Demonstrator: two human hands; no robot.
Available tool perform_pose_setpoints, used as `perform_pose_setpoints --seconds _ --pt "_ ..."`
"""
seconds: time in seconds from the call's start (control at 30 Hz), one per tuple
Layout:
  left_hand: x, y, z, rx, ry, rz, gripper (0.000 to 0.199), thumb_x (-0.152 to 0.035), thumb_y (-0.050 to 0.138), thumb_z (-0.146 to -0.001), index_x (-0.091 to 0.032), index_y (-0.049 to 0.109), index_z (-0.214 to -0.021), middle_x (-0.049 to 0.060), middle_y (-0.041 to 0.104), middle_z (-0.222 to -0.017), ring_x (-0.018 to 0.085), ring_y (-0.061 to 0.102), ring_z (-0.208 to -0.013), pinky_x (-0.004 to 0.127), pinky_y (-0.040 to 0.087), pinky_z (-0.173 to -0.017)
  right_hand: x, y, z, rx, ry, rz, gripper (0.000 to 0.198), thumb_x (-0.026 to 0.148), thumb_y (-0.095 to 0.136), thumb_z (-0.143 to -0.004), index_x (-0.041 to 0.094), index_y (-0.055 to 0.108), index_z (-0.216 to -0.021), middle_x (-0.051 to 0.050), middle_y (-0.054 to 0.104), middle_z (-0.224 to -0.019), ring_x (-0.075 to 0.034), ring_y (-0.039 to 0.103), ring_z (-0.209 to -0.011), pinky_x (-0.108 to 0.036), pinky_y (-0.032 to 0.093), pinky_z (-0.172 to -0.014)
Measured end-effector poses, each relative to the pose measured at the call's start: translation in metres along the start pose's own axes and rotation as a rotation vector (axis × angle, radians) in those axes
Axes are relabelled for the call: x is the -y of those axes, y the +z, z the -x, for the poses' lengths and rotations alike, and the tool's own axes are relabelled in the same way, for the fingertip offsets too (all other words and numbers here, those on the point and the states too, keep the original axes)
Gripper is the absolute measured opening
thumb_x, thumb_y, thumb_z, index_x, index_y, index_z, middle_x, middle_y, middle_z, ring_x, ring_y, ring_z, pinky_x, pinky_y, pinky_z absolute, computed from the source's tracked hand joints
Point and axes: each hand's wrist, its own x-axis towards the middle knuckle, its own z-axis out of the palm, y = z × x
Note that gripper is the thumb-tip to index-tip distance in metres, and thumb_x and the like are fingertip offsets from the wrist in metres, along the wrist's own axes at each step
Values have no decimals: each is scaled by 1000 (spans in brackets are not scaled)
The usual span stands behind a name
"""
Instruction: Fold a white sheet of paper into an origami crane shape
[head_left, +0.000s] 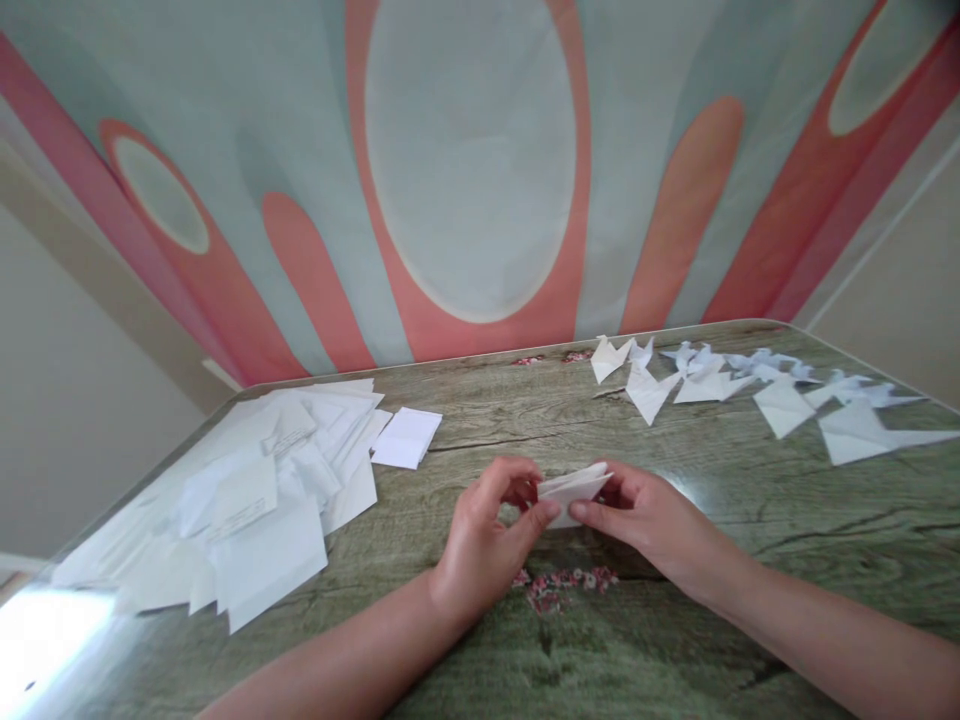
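Note:
A small piece of folded white paper (571, 492), with several layers showing along its top edge, is held between both hands just above the tabletop. My left hand (491, 530) pinches its left side between thumb and fingers. On the right side, my right hand (645, 515) grips the same paper, its thumb pressed to the near face and the fingers behind. Part of the paper's far face is hidden by the hands.
A heap of loose white paper sheets (262, 520) covers the table's left side, with a small folded white square (407, 438) beside it. Several white origami birds (855, 430) stand at the right rear. A patterned backdrop (469, 150) hangs behind the wood-grain table (480, 400).

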Motion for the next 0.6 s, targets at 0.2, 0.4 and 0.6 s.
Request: perform_pose_setpoints --seconds 0.2,0.4,0.6 --pt "-2 -4 -1 26 -17 -31 18 -28 71 -79 -17 60 -88 0 63 -78 12 60 -70 23 49 -68 2 0 -1 -7 51 -48 26 41 69 -78 19 58 -87 2 61 -73 -14 54 -65 -26 40 -59" --pt "-4 -4 -2 60 14 -107 13 -26 67 -82 -17 62 -74 2 66 -74 14 61 -69 24 47 -67 6 1 4 -55 -28 83 33 34 68 -80 26 55 -109 2 62 -82 -16 57 -73 -28 45 -65" --pt "-4 -6 -1 72 77 -181 13 -26 65 -84 -17 63 -74 2 66 -72 14 60 -67 25 46 -65 7 1 8 -167 -357 372 17 28 64 -85 30 61 -102 -2 63 -100 -19 59 -86 -33 47 -78"
